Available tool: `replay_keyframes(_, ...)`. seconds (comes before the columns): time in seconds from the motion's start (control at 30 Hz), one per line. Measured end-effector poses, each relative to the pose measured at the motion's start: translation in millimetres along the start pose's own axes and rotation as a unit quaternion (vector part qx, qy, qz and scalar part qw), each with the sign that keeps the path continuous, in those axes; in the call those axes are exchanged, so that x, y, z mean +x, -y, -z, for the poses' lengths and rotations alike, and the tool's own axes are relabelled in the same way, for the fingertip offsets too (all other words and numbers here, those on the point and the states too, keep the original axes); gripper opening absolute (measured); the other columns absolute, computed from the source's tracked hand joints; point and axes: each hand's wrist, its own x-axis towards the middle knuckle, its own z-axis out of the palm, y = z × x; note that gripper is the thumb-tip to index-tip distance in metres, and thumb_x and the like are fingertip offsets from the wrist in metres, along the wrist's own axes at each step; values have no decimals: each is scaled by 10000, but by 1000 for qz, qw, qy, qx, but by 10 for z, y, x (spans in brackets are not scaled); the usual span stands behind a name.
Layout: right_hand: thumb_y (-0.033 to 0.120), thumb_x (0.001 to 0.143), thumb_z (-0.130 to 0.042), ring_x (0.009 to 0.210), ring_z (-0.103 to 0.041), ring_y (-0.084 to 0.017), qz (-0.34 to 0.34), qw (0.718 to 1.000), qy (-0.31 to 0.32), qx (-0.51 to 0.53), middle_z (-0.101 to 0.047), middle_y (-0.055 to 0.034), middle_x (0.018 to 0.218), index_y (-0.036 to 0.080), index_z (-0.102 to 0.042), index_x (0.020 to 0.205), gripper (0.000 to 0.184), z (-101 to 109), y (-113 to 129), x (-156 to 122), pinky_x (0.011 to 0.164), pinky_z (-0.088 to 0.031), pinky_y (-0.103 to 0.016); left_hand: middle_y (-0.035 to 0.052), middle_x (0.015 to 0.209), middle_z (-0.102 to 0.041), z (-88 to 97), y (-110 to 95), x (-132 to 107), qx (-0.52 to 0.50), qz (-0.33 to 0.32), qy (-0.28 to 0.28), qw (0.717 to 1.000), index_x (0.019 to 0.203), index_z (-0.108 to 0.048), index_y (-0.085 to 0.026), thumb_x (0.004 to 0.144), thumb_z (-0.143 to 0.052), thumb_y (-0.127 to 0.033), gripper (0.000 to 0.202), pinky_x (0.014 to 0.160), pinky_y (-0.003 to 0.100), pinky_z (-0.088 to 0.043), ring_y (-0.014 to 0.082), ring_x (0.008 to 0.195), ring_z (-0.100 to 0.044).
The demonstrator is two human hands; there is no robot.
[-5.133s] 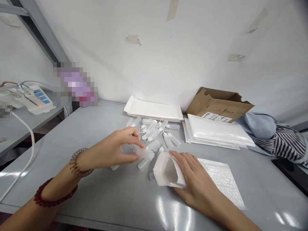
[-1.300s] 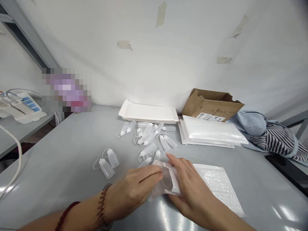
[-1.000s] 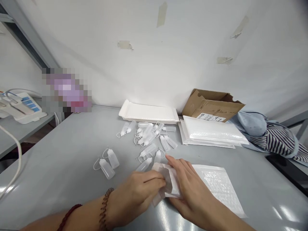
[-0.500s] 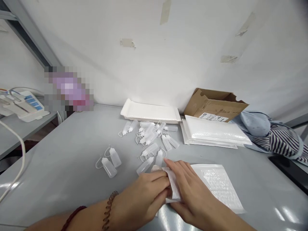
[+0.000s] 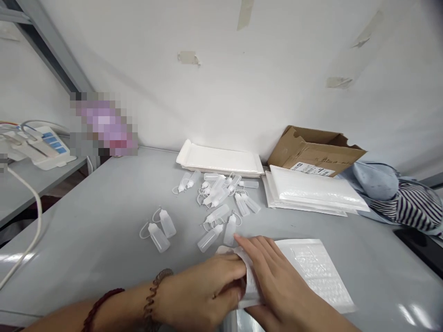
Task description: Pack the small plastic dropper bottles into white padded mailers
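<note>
The white padded pouch (image 5: 249,285) stands on edge between the two hands, at the near edge of the view. The left hand (image 5: 204,288) is curled and grasping one side of it, while the right hand (image 5: 278,281) closes over the other side, its fingers (image 5: 259,251) laid flat against it. Neither hand has released it. Whether anything is inside the pouch cannot be told, as the hands hide most of it.

The step in hand appears to be working this pouch between both palms. Any move beyond that calls for one hand to loosen its hold first.

Just past the left hand's fingertips lie small plastic dropper bottles (image 5: 210,238), with more in a loose heap (image 5: 216,193) farther ahead. Two more bottles (image 5: 158,237) lie apart beyond the left wrist. Beyond the right hand's fingers lies a flat bubble mailer (image 5: 313,272), and farther ahead are a stack of white mailers (image 5: 311,191) and a cardboard box (image 5: 313,150).
</note>
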Motion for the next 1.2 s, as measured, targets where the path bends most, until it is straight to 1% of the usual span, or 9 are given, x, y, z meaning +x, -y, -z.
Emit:
replay_keyframes(0.1,177,683,-580,1061,-471,-320,1,1000,-13,8,-483,-164,1233,112,-77,1391,871,10,-20,0,901,-386,-484,14,864,-597,18,-36,9,-57,13,-19,998,761,-527,-166,772,-434,-26,168,781,238,-458,140,813,-534)
replay_keyframes(0.2,166,691,-555,1054,-471,-311,-2,999,-33,17,-483,-159,1227,121,-83,1389,844,-8,-39,11,899,-388,-487,0,857,-602,-22,-24,21,-110,38,-77,990,798,-548,-157,742,-435,18,216,732,211,-458,126,793,-540)
replay_keyframes(0.33,128,669,-528,1043,-471,-301,-3,999,-29,26,-483,-152,1221,121,-99,1385,835,-50,-41,26,886,-400,-478,-2,692,-602,-147,92,44,-20,63,-167,984,670,-566,-138,742,-492,-13,162,639,227,-439,127,657,-521)
replay_keyframes(0.5,123,667,-527,1094,-450,-304,-9,999,-19,27,-455,-159,1270,120,-95,1390,842,-63,-14,15,928,-377,-485,46,781,-648,-222,191,56,43,5,-203,978,732,-612,-135,807,-445,-43,205,682,250,-463,148,709,-570)
replay_keyframes(0.63,134,655,-535,1122,-429,-318,-29,999,3,15,-449,-169,1267,112,-103,1399,860,-41,-17,9,940,-355,-513,35,787,-637,-198,176,47,46,10,-213,976,748,-612,-151,834,-451,-67,201,724,253,-474,145,724,-573)
replay_keyframes(0.8,225,672,-577,1078,-460,-320,-71,997,17,14,-495,-166,1189,109,-109,1399,872,-9,-85,32,913,-359,-543,8,821,-632,-160,159,29,13,30,-210,977,829,-609,-164,847,-471,-72,167,719,237,-459,131,753,-576)
replay_keyframes(0.93,174,658,-541,1096,-460,-318,-76,997,19,6,-480,-172,1227,110,-83,1398,873,-8,-104,36,917,-370,-527,5,830,-636,-150,139,34,-9,23,-205,978,823,-618,-170,855,-468,-77,179,726,233,-458,129,766,-579)
replay_keyframes(1.07,140,626,-516,1097,-467,-312,-75,997,9,14,-490,-152,1224,129,-56,1396,897,-15,-81,22,924,-379,-518,21,866,-629,-143,92,49,-23,-33,-156,987,790,-627,-164,862,-414,-32,261,754,212,-456,123,815,-580)
replay_keyframes(1.2,134,610,-517,1075,-487,-309,-66,998,2,17,-501,-145,1218,140,-45,1399,919,-13,-46,15,911,-395,-516,31,788,-607,-103,58,53,0,-66,-89,994,669,-522,-154,827,-376,3,266,694,218,-459,129,734,-548)
